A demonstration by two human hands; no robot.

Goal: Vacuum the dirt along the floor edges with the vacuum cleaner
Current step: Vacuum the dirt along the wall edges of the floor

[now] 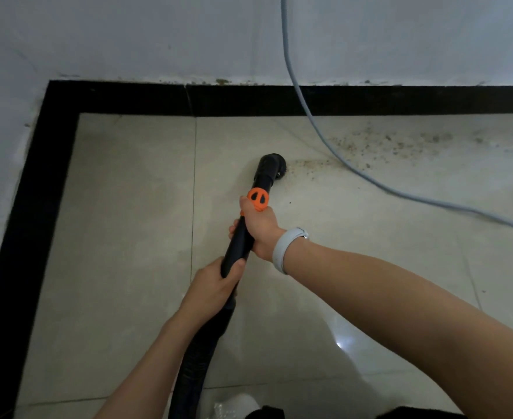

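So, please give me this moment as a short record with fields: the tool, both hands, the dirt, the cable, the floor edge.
tool: black vacuum wand, nozzle down on the tiled floor
right hand: grips the wand just below the orange collar
left hand: grips the wand lower, near the hose
dirt: scattered to the right of the nozzle
cable: grey, lies across the dirt
edge: black skirting, corner at left

Pale walls, black-bordered tile floor
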